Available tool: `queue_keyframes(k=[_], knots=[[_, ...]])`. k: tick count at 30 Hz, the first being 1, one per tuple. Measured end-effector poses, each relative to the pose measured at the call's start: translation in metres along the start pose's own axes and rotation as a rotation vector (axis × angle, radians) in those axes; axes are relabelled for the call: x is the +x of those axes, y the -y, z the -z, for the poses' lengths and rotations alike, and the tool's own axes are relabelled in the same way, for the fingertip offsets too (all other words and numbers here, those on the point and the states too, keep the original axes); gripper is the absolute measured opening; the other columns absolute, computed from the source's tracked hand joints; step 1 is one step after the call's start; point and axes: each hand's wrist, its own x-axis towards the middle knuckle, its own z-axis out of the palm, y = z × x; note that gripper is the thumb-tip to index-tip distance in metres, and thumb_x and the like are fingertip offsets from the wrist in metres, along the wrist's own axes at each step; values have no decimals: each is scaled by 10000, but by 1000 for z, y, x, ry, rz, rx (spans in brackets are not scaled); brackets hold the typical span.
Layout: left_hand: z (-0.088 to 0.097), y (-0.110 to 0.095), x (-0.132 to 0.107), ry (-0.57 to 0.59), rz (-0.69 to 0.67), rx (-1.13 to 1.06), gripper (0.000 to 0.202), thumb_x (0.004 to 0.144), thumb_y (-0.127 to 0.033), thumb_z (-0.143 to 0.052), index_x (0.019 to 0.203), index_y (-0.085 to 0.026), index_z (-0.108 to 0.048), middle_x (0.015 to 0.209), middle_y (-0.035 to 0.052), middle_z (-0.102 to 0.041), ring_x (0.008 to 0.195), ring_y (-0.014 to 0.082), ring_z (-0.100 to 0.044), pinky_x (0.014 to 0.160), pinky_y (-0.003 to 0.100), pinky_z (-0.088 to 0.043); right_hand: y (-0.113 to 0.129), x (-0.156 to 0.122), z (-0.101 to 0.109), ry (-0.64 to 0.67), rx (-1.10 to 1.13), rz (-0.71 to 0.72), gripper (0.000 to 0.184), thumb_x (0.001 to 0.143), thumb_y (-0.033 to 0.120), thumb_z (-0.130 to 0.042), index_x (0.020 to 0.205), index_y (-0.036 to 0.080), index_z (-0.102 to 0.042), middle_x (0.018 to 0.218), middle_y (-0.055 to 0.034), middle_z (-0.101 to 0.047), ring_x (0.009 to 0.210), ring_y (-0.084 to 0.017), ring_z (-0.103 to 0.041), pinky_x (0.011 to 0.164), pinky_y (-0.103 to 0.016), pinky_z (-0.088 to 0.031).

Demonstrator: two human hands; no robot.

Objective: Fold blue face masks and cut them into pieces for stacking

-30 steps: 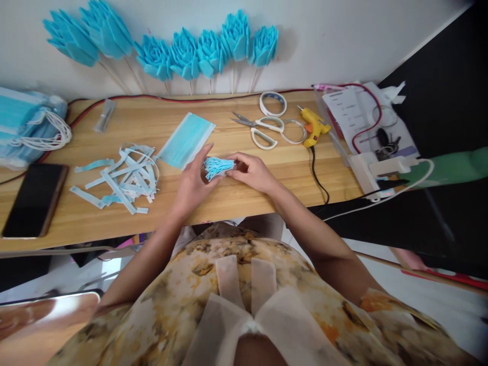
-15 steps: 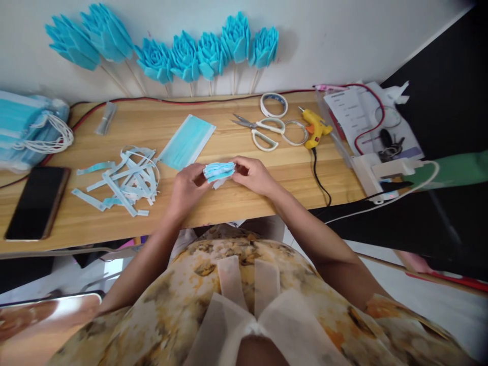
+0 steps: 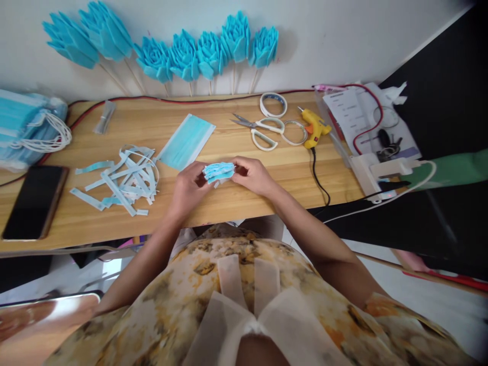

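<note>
Between my two hands is a blue-and-white face mask (image 3: 219,173), gathered into tight folds and raised just above the table's front part. My left hand (image 3: 189,185) pinches its left end, and my right hand (image 3: 251,174) grips the right end with thumb and fingers. A small pale flap sticks out below the folds. Behind my left hand a flat blue face mask (image 3: 188,141) lies on the wood. Cut mask strips and ear loops (image 3: 131,180) form a loose heap to the left.
White-handled scissors (image 3: 265,129), tape rolls (image 3: 273,105) and a yellow glue gun (image 3: 315,128) lie right of centre. A phone (image 3: 35,202) and bagged masks (image 3: 23,122) are on the left. Several blue flowers on sticks (image 3: 185,55) lean against the wall. A power strip (image 3: 371,175) sits at right.
The folded mask has tilted slightly and its folds look a little more fanned. Both hands keep their hold in nearly the same place.
</note>
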Motion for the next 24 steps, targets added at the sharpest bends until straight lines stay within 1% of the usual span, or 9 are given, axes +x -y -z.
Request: queue_keyframes(k=[4, 7, 10, 14, 16, 20, 21, 22, 24], knots=[[0, 2, -2, -44, 36, -8, 88, 840, -264, -677, 797, -187, -667, 763, 8, -637, 682, 137, -533, 632, 269, -402, 2, 0, -1, -21, -27, -16, 149, 818, 326, -635, 826, 178, -646, 719, 13, -592, 653, -121, -475, 661, -263, -394], [-1, 6, -3, -62, 112, -95, 184, 840, -309, -697, 719, -183, -641, 678, -8, -599, 633, 132, -512, 602, 268, -387, 2, 0, 0, -17, 0, -30, 196, 822, 373, -654, 791, 183, -616, 690, 24, -556, 633, -115, -453, 642, -266, -386], [-2, 7, -2, -21, 196, -248, 277, 851, -378, -702, 669, -185, -622, 611, -5, -608, 591, 136, -536, 597, 275, -418, 3, 0, 0, -36, 83, -80, 263, 824, 443, -679, 808, 189, -613, 712, 20, -572, 634, -114, -456, 616, -261, -384], [-4, 0, 0, 35, 250, -416, 282, 827, -445, -720, 743, -184, -653, 602, 3, -666, 556, 145, -584, 596, 285, -474, 11, 0, -2, -75, 226, -114, 312, 849, 499, -669, 877, 192, -624, 820, -10, -635, 718, -131, -530, 648, -261, -431], [-5, -4, -1, 56, 275, -464, 295, 812, -463, -736, 795, -180, -652, 598, 3, -677, 540, 147, -599, 582, 282, -484, 17, 1, -4, -88, 259, -113, 306, 877, 496, -644, 899, 191, -627, 827, -6, -641, 728, -131, -541, 663, -262, -438], [-3, -6, -6, 143, 325, -512, 357, 773, -486, -790, 872, -178, -638, 516, -32, -611, 460, 135, -547, 521, 272, -461, 29, 0, 0, -113, 173, -102, 277, 903, 460, -630, 879, 184, -639, 785, 6, -630, 698, -125, -527, 667, -270, -417], [-1, -7, -7, 159, 317, -514, 373, 768, -489, -799, 896, -173, -648, 558, -19, -640, 497, 142, -576, 547, 277, -479, 33, 0, 3, -96, 133, -95, 275, 909, 454, -626, 878, 181, -645, 783, 4, -636, 694, -127, -528, 663, -272, -411], [2, -8, -7, 167, 295, -512, 387, 767, -490, -805, 928, -168, -664, 650, 8, -694, 579, 157, -631, 604, 284, -510, 37, 0, 6, -71, 88, -85, 272, 916, 446, -620, 884, 178, -653, 788, 0, -648, 694, -129, -535, 661, -274, -406], [8, -11, -5, 151, 220, -502, 419, 780, -486, -802, 1028, -167, -690, 954, 74, -771, 851, 203, -715, 780, 309, -551, 46, 1, 14, -11, -15, -53, 255, 930, 419, -608, 902, 174, -673, 814, -10, -681, 710, -137, -561, 669, -278, -404]])
